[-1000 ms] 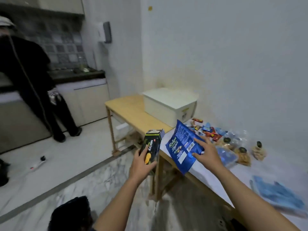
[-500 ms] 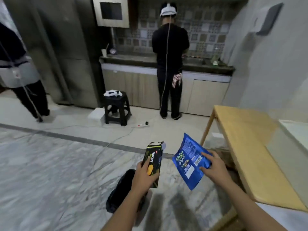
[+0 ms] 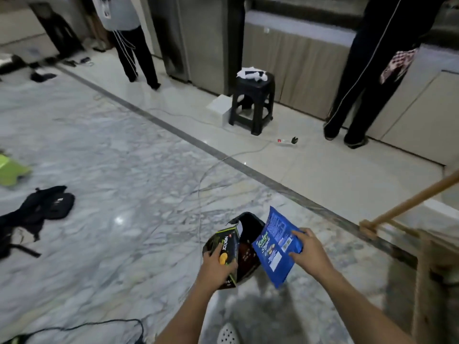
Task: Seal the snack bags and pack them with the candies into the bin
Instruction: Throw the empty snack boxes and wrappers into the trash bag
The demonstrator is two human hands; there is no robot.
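Now gripping the stiff black box (image 3: pixel 228 244) round its middle with the left hand (image 3: pixel 215 267) and pinching the soft, likely slippery blue bag (image 3: pixel 271 255) by its edge with the right hand (image 3: pixel 311 254).

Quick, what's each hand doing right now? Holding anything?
Left hand: closed around the black Nextar box.
Right hand: closed on the blue snack bag, gripping its edge.
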